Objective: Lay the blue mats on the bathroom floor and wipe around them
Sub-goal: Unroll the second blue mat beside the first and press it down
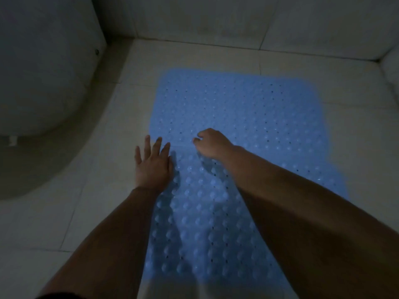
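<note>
Two bumpy blue mats lie end to end on the pale tiled floor, in dim light. The far mat lies flat toward the back wall. The near mat runs from the seam between them back toward me. My left hand lies flat with straight fingers over the near mat's left edge, partly on the tile. My right hand is at the seam, its fingers curled and pinching the near mat's far edge, which looks slightly lifted there.
A white toilet with a rounded base fills the left side, close to the mats' left edge. Tiled walls close off the back, with a corner at the far right. Bare floor tiles border the mats on both sides.
</note>
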Available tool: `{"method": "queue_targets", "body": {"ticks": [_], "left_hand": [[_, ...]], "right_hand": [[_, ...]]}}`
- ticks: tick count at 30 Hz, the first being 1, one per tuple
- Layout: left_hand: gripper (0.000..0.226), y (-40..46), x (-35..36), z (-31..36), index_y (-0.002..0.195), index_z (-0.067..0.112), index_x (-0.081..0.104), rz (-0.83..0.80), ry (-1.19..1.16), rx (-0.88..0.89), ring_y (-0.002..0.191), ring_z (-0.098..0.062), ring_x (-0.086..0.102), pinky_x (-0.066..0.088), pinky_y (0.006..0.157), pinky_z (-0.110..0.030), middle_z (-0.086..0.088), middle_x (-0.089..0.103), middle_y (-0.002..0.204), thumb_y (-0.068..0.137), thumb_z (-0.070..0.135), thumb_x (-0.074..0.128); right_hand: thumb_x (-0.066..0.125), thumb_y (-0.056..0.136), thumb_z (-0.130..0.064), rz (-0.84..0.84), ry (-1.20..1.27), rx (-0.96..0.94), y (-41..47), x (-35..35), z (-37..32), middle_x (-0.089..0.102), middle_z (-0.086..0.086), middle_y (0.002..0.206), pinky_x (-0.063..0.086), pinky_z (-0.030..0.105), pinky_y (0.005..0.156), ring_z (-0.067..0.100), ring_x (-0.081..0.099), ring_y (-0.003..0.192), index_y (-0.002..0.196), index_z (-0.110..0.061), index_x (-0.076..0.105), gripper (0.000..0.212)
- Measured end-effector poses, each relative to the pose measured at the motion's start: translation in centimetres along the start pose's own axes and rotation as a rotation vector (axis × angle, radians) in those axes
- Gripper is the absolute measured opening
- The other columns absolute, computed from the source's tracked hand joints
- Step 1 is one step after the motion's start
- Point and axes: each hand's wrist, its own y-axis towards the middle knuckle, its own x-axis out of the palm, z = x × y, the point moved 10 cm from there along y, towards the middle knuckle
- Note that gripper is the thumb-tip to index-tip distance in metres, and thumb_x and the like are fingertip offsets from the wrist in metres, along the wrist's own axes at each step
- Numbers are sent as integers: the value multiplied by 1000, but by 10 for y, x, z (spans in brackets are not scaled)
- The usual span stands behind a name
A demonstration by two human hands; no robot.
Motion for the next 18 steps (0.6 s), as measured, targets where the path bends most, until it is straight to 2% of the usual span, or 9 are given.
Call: {"method": "queue_targets", "body": {"ticks": [1, 3, 4, 6, 9, 13, 15, 18], "left_hand": [[62, 1, 5, 10, 150, 17, 48, -20, 4, 18, 157, -35, 12, 14, 122, -63, -9, 36, 163, 98, 42, 26], [62, 0, 15, 32, 150, 15, 49, -52, 6, 62, 157, -36, 13, 17, 122, -63, -10, 37, 163, 97, 40, 27], [64, -1, 20, 45, 150, 14, 49, -67, 2, 83, 157, -36, 13, 17, 122, -63, -10, 37, 163, 97, 41, 25], [68, -4, 32, 71, 150, 13, 48, -91, -10, 126, 157, -37, 14, 17, 123, -63, -11, 37, 163, 96, 42, 19], [67, -5, 46, 109, 151, 13, 47, -114, -12, 190, 156, -38, 14, 18, 123, -62, -12, 35, 163, 97, 42, 19], [73, -9, 73, 144, 161, 15, 25, -214, -2, 243, 158, -35, -4, 7, 126, -59, -12, 10, 171, 98, 46, 8], [72, -11, 92, 153, 164, 17, 12, -269, -4, 243, 157, -32, -14, 1, 126, -58, -10, -5, 172, 101, 53, 12], [84, -19, 113, 154, 164, 16, 9, -268, 55, 220, 157, -31, -17, -2, 125, -60, -11, -9, 171, 100, 69, 17]], "right_hand": [[49, 102, -38, 28, 3, -3, -5, -8, 8, 59, 19, 138, 42, 33, 105, 34, 54, 131, 110, -9, 66, 35], [48, 103, -40, 43, 50, 14, -17, -15, 30, 52, 13, 150, 34, 33, 114, 30, 46, 140, 134, -8, 61, 46], [49, 103, -40, 60, 67, 19, -24, -17, 41, 52, 11, 150, 33, 34, 115, 29, 46, 140, 138, -9, 58, 48], [48, 103, -41, 101, 71, 25, -35, -19, 66, 57, 12, 145, 37, 36, 113, 30, 50, 136, 136, -10, 60, 47], [47, 103, -42, 134, 24, 36, -47, -17, 97, 54, 10, 148, 36, 37, 115, 28, 48, 138, 143, -14, 54, 50], [50, 102, -39, 240, 21, -14, -54, -19, 123, 58, 7, 142, 39, 44, 113, 27, 50, 135, 141, -16, 56, 46], [52, 101, -38, 305, 24, -47, -52, -23, 132, 61, 6, 137, 42, 48, 111, 28, 52, 133, 137, -16, 60, 43], [52, 100, -38, 361, -27, -111, -44, -23, 136, 61, 7, 138, 41, 48, 113, 29, 50, 136, 133, -16, 63, 41]]}}
